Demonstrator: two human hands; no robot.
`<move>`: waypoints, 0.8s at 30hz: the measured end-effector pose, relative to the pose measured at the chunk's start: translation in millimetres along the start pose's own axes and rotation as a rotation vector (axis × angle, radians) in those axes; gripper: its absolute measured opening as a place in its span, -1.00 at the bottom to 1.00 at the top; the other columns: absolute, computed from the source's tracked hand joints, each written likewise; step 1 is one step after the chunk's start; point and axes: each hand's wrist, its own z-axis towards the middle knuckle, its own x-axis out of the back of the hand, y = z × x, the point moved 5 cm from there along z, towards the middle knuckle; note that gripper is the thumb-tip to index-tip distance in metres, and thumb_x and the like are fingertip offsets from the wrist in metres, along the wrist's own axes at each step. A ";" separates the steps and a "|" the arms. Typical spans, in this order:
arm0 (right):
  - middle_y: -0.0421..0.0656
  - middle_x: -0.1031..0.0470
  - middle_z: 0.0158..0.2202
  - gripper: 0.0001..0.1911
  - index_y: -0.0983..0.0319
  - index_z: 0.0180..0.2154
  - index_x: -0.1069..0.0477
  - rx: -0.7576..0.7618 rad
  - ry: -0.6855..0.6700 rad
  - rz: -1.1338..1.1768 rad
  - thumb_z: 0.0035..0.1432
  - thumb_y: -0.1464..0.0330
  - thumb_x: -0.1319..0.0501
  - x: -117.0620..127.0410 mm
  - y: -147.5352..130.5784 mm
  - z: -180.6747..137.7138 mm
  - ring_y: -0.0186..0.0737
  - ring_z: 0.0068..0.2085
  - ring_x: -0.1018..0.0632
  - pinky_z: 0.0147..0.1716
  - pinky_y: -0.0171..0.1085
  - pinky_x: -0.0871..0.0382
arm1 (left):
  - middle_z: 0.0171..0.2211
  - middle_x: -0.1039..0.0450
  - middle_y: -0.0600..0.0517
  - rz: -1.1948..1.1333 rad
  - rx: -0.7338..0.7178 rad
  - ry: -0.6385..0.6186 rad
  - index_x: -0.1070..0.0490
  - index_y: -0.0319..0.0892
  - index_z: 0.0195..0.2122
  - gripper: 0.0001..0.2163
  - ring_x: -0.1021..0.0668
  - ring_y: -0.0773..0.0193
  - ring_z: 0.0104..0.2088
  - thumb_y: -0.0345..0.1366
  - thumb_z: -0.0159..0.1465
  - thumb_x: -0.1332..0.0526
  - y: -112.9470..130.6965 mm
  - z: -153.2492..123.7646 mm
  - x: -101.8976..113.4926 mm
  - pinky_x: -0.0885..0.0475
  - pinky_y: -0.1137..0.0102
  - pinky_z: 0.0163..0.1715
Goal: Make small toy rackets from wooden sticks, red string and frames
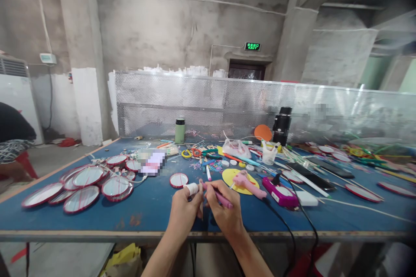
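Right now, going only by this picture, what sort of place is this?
Probably a workshop or small factory: the bench holds piled red-rimmed discs and a corded pink tool, and a lit exit sign is on the rough wall.

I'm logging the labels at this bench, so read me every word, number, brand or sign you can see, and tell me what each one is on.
"安全出口 EXIT": on the green sign above the doorway.
Lit phone: pixelated, cannot be read.
Black flask: a small pale mark, too small to read.
Wall box: any text is too small to read.
Nothing else is legible.
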 end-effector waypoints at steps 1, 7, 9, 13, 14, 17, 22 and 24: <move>-0.18 -0.53 -0.47 -0.79 0.23 -0.37 -0.45 -0.006 0.009 -0.004 0.29 0.37 -0.11 0.3 0.4 -0.1 -0.33 -0.52 -0.55 -0.53 -0.42 -0.43 | -0.76 -0.31 0.13 0.001 0.004 0.002 -0.38 -0.20 -0.51 -0.64 -0.38 0.36 -0.72 -0.02 0.27 -0.15 0.2 0.1 0.0 -0.21 0.52 -0.67; -0.19 -0.52 -0.48 -0.79 0.23 -0.37 -0.45 0.026 0.020 -0.012 0.29 0.37 -0.11 1.9 -2.4 0.8 -0.33 -0.53 -0.54 -0.53 -0.41 -0.42 | -0.75 -0.31 0.14 -0.013 0.012 0.000 -0.39 -0.21 -0.50 -0.64 -0.39 0.35 -0.72 -0.01 0.25 -0.17 -0.3 1.2 -0.4 -0.22 0.51 -0.67; -0.18 -0.52 -0.48 -0.79 0.24 -0.37 -0.45 0.021 0.015 -0.022 0.29 0.37 -0.10 2.1 -1.4 0.5 -0.33 -0.53 -0.54 -0.53 -0.41 -0.42 | -0.75 -0.31 0.14 -0.016 0.011 -0.001 -0.38 -0.20 -0.51 -0.63 -0.39 0.36 -0.72 0.01 0.25 -0.17 0.1 0.7 -0.5 -0.22 0.52 -0.66; -0.18 -0.52 -0.48 -0.79 0.23 -0.37 -0.45 -0.015 0.043 -0.014 0.28 0.36 -0.11 2.7 2.5 -0.5 -0.32 -0.53 -0.54 -0.54 -0.41 -0.44 | -0.76 -0.29 0.14 -0.023 0.015 -0.003 -0.37 -0.20 -0.53 -0.60 -0.37 0.37 -0.73 0.05 0.25 -0.15 2.4 -1.0 -0.9 -0.21 0.52 -0.67; -0.18 -0.52 -0.48 -0.80 0.23 -0.36 -0.45 -0.012 0.046 -0.009 0.28 0.36 -0.11 2.4 2.5 -0.4 -0.32 -0.52 -0.54 -0.54 -0.41 -0.45 | -0.76 -0.29 0.14 -0.022 0.016 -0.003 -0.37 -0.20 -0.53 -0.59 -0.37 0.37 -0.73 0.06 0.25 -0.14 2.8 -1.1 -1.0 -0.21 0.51 -0.67; -0.17 -0.54 -0.45 -0.81 0.23 -0.35 -0.46 0.003 0.034 0.001 0.29 0.37 -0.11 1.0 0.7 0.8 -0.32 -0.50 -0.56 -0.53 -0.41 -0.45 | -0.78 -0.29 0.14 -0.011 0.012 0.004 -0.36 -0.19 -0.54 -0.58 -0.37 0.36 -0.73 0.07 0.25 -0.14 3.1 -0.5 -0.7 -0.21 0.51 -0.68; -0.18 -0.53 -0.48 -0.78 0.22 -0.38 -0.45 0.013 0.020 -0.024 0.29 0.37 -0.10 1.5 -1.6 1.8 -0.32 -0.52 -0.55 -0.54 -0.41 -0.44 | -0.78 -0.30 0.13 -0.005 0.013 0.005 -0.38 -0.19 -0.52 -0.58 -0.38 0.35 -0.73 0.07 0.25 -0.14 0.7 1.0 -0.8 -0.22 0.50 -0.67; -0.18 -0.52 -0.49 -0.78 0.23 -0.39 -0.44 0.020 0.024 -0.030 0.28 0.37 -0.10 2.1 -2.2 1.6 -0.32 -0.52 -0.55 -0.54 -0.41 -0.44 | -0.77 -0.31 0.13 -0.011 0.019 0.004 -0.39 -0.20 -0.50 -0.58 -0.38 0.34 -0.73 0.07 0.25 -0.14 0.5 0.9 -1.2 -0.22 0.50 -0.68</move>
